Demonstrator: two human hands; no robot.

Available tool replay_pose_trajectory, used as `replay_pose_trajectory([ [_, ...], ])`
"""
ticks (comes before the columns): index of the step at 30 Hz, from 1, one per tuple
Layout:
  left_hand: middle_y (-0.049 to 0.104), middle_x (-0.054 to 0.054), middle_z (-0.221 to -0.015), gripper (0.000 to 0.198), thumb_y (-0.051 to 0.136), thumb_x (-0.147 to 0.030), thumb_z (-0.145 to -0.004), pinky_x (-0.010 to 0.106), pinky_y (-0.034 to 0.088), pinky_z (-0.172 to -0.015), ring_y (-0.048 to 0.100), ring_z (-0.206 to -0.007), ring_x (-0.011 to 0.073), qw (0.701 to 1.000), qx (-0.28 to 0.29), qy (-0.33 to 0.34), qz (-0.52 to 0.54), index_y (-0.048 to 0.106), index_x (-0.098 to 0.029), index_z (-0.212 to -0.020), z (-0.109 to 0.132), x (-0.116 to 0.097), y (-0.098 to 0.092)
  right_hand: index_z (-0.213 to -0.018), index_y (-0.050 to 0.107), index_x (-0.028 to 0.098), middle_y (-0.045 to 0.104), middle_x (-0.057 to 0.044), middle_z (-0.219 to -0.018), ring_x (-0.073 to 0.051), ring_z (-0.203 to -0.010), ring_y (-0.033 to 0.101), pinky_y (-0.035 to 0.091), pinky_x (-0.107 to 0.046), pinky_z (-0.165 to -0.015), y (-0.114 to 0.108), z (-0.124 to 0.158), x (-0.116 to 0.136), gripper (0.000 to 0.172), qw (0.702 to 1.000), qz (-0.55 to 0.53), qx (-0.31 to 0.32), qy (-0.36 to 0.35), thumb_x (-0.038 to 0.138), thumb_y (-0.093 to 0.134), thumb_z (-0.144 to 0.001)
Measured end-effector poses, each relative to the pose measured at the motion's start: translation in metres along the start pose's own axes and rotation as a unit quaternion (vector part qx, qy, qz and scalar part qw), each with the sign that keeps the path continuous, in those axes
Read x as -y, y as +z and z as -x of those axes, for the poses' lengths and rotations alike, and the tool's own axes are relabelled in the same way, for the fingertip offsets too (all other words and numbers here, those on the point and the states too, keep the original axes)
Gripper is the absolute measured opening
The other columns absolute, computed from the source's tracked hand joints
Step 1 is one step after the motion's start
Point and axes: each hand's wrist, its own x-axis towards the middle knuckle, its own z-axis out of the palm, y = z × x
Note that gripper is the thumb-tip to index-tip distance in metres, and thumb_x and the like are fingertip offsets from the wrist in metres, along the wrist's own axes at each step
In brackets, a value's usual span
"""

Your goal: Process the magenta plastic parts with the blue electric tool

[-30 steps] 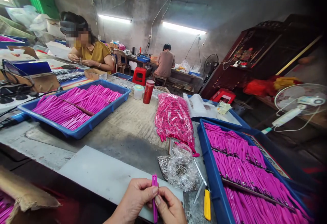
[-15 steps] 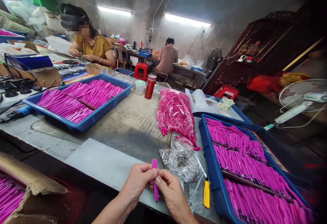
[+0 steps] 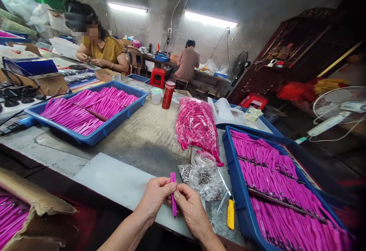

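Note:
My left hand (image 3: 156,195) pinches a slim magenta plastic piece (image 3: 172,177) between thumb and fingers. It looks like a handle with a groove along its length and stands nearly upright, over the near edge of the white board (image 3: 114,180). From the other side, the thumb and fingertips of my right hand (image 3: 190,207) close on the same piece; its middle is partly covered by the thumbs. Just beyond my right hand lies an opened clear bag (image 3: 206,180) of small metal parts. A tool with a yellow handle (image 3: 230,214) rests to the right.
Blue trays of magenta pieces stand at left (image 3: 94,138) and right (image 3: 238,190). Between them are a bulging bag of pink pieces (image 3: 197,125), a red tumbler (image 3: 168,95) and a small tub (image 3: 156,96). An open carton (image 3: 34,209) sits lower left. Two co-workers sit farther back.
Both hands and the magenta piece have risen slightly in the picture. The grip stays on the same piece. The whole view has shifted a little.

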Motion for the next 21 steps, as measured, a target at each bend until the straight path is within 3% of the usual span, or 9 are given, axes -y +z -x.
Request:
replay_pose_trajectory([
  [5,0.043,-0.007,-0.044,0.035,0.070,-0.042,-0.053,0.020,0.030,-0.047,0.036,-0.045,0.0054,0.999,0.001,0.018,-0.027,0.050,-0.014,-0.050,-0.004,0.000,-0.002,-0.068,0.058,0.015,0.050,-0.001,-0.059,-0.013,-0.050,0.039,0.032,-0.022,-0.048,0.000,-0.003,-0.004,0.038,1.000,0.019,0.008,-0.008,0.053,0.060,-0.074],
  [11,0.046,-0.005,-0.049,0.027,0.065,-0.038,-0.058,0.020,0.030,-0.050,0.037,-0.050,0.0072,0.991,0.033,0.085,-0.096,0.055,-0.014,-0.054,-0.013,-0.016,-0.001,-0.070,0.057,0.016,0.050,-0.001,-0.064,-0.015,-0.060,0.043,0.034,-0.023,-0.054,-0.006,-0.014,-0.002,0.034,0.992,0.095,-0.015,-0.081,0.048,0.054,-0.080],
  [17,0.049,-0.003,-0.056,0.021,0.059,-0.035,-0.064,0.022,0.034,-0.056,0.043,-0.057,0.0099,0.949,0.043,0.206,-0.234,0.059,-0.015,-0.057,-0.032,-0.025,-0.002,-0.076,0.058,0.017,0.051,-0.001,-0.066,-0.015,-0.061,0.045,0.036,-0.024,-0.055,-0.013,-0.027,-0.005,0.029,0.983,0.114,-0.036,-0.136,0.045,0.052,-0.083],
  [21,0.047,-0.003,-0.056,0.023,0.056,-0.036,-0.067,0.022,0.034,-0.055,0.044,-0.057,0.0103,0.923,0.053,0.248,-0.290,0.059,-0.015,-0.056,-0.040,-0.024,-0.004,-0.079,0.059,0.017,0.052,-0.001,-0.067,-0.016,-0.061,0.046,0.037,-0.024,-0.055,-0.015,-0.030,-0.009,0.027,0.981,0.105,-0.046,-0.156,0.043,0.052,-0.084],
])
